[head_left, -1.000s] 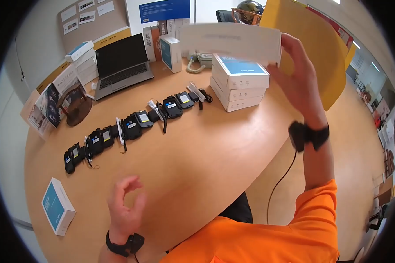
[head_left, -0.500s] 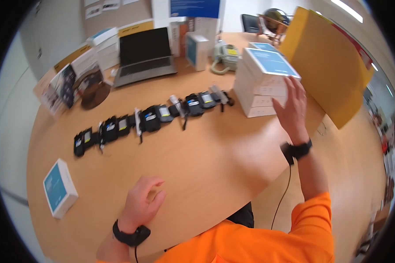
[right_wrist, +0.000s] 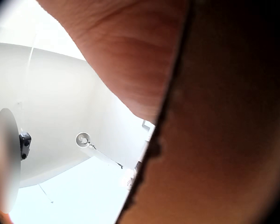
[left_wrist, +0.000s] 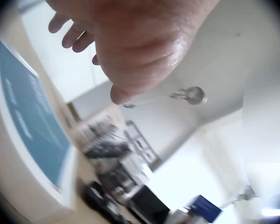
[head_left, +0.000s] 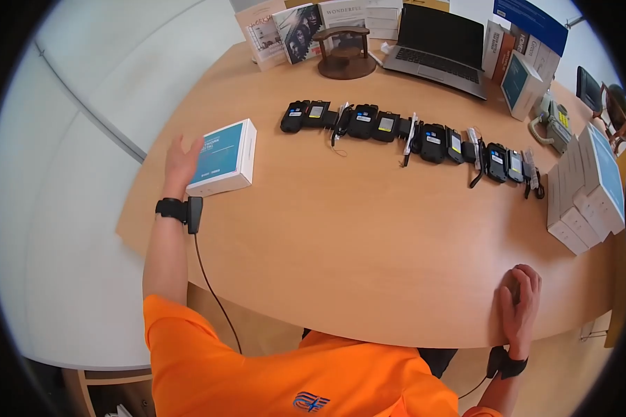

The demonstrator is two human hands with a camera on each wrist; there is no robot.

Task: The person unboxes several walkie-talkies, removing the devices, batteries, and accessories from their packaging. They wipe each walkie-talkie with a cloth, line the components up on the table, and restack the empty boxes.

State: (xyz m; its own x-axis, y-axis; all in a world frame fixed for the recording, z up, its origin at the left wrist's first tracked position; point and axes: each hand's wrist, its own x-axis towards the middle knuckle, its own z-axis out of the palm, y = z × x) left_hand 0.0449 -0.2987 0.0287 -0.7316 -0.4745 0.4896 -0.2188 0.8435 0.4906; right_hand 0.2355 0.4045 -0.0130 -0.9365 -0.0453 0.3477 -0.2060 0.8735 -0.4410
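Note:
My left hand is at the left side of a white box with a teal top, which lies on the left part of the table. Its fingers are extended along the box's edge. In the left wrist view the same box shows at the left, with the palm above and to the right of it. My right hand rests on the table near the front edge at the right, fingers loosely bent and nothing held. The right wrist view shows only part of its palm close to the tabletop.
A row of black devices with labels, cables and chargers crosses the table. White boxes are stacked at the right. Behind stand a laptop, a telephone, books and a dark wooden stand.
My right hand has let go of a white box on the stack and come down to the table's front edge. My left hand has moved out to the teal-topped box. The head view has turned left.

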